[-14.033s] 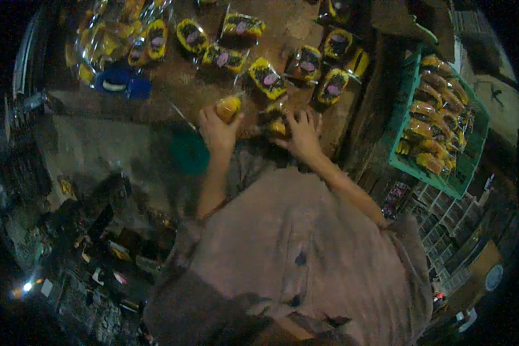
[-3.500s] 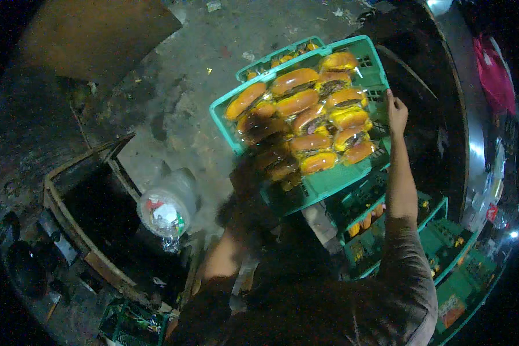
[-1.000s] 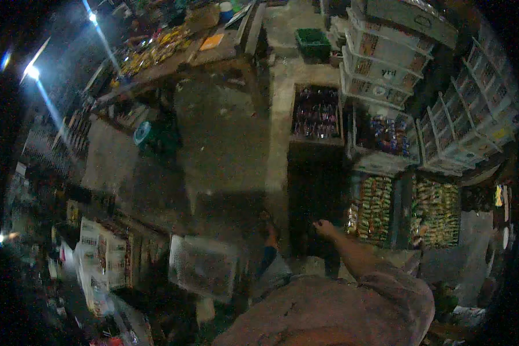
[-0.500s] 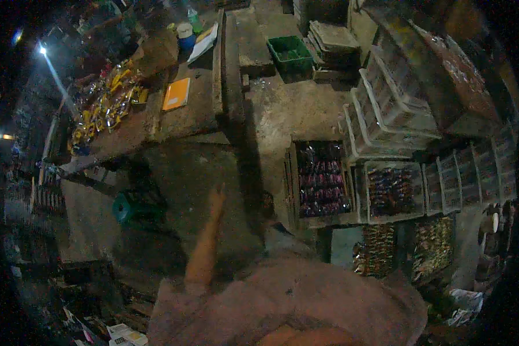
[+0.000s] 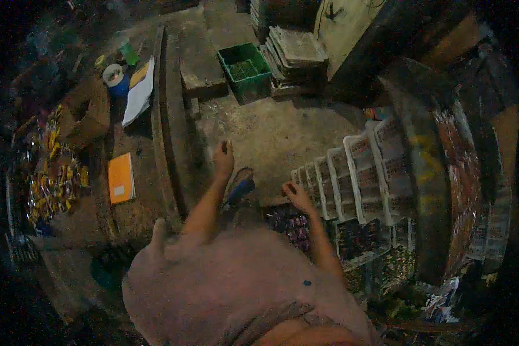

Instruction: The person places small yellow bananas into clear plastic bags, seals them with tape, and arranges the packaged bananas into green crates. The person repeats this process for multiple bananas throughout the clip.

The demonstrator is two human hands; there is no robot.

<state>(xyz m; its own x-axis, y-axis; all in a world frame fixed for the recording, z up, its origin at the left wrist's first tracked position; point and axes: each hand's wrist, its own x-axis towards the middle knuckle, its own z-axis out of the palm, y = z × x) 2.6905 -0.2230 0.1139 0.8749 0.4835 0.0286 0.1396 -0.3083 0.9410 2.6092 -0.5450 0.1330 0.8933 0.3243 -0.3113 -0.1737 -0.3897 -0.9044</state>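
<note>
My left hand [image 5: 224, 160] hangs over the bare floor to the right of the wooden workbench [image 5: 92, 190]. Its fingers are loosely bent, with a dark gap between them, and no held object shows. Farther right, my right hand [image 5: 297, 198] reaches beside the stacked pale plastic crates [image 5: 360, 181]. Its fingers are apart and it appears to hold nothing. Just below it, a tray of small dark and purple wrapped packets [image 5: 291, 225] is partly covered by my arm and shirt. My feet show dimly between the hands, one with a blue patch.
A green crate [image 5: 245, 72] stands on the floor ahead, next to stacked trays [image 5: 296, 49]. On the bench lie an orange notebook [image 5: 121, 179], white papers [image 5: 139, 95], a blue-and-white tub [image 5: 116, 81] and yellow packets [image 5: 57, 184]. A dark beam-like edge [image 5: 424, 173] rises at right.
My view has turned and moved forward, so the bench slides left and the green crate comes nearer. My right hand has come clearly into view, and my left hand is farther forward.
</note>
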